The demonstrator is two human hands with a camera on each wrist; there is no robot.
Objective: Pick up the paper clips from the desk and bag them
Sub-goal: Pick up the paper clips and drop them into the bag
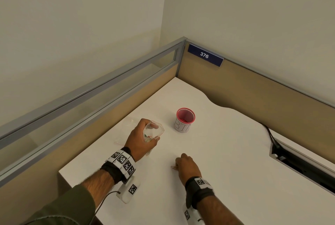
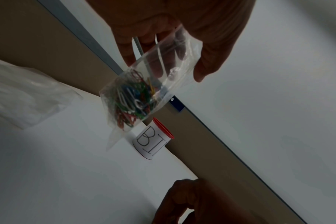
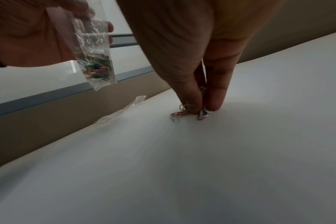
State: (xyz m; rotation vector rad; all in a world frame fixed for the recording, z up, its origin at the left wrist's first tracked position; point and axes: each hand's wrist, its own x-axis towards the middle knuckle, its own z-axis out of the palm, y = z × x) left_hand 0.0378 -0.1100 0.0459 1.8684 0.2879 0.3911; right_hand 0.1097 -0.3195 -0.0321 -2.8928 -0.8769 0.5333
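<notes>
My left hand point(image 1: 143, 137) grips a small clear plastic bag point(image 1: 154, 131) above the white desk point(image 1: 226, 161), its mouth held wide between thumb and fingers. The bag point(image 2: 144, 84) holds several coloured paper clips point(image 2: 132, 103) bunched at its bottom; the same bag point(image 3: 94, 57) hangs at the upper left in the right wrist view. My right hand point(image 1: 184, 166) is down on the desk nearer me, thumb and fingers point(image 3: 190, 97) pinching a few loose paper clips point(image 3: 182, 112) in red and white against the surface. Those clips point(image 1: 174, 167) peek out at the hand's left.
A red-rimmed cup point(image 1: 184, 120) with a paper label reading "BIN" stands behind the hands. Spare clear bags point(image 1: 126, 130) lie left of the left hand. Tan partition walls point(image 1: 253, 94) close the desk's far and left sides. A cable slot point(image 1: 299, 163) opens at the right.
</notes>
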